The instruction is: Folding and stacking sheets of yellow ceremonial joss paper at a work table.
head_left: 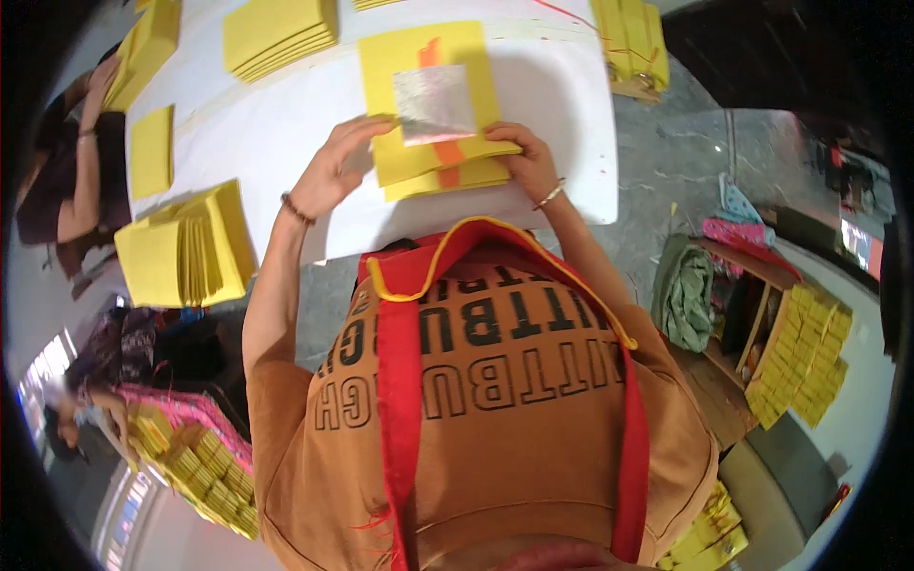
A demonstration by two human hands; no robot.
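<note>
In front of me on the white table lies a stack of yellow paper sheets (381, 76) with an orange stripe down the middle. A silver foil square (433, 100) covers the centre of the top sheet. At the stack's left edge is my left hand (333, 167), its fingertips by the foil's left side and its thumb held apart from the fingers. My right hand (528, 164) grips the near right corner of the upper yellow paper, fingers on top. That paper's near edge is raised over the sheets below.
The white table (314, 105) holds a folded yellow stack (281, 38) at the far left and a standing yellow bundle (186, 247) at its left corner. Another person's arm (88, 162) reaches in from the left. Yellow packs (800, 352) are piled at the right.
</note>
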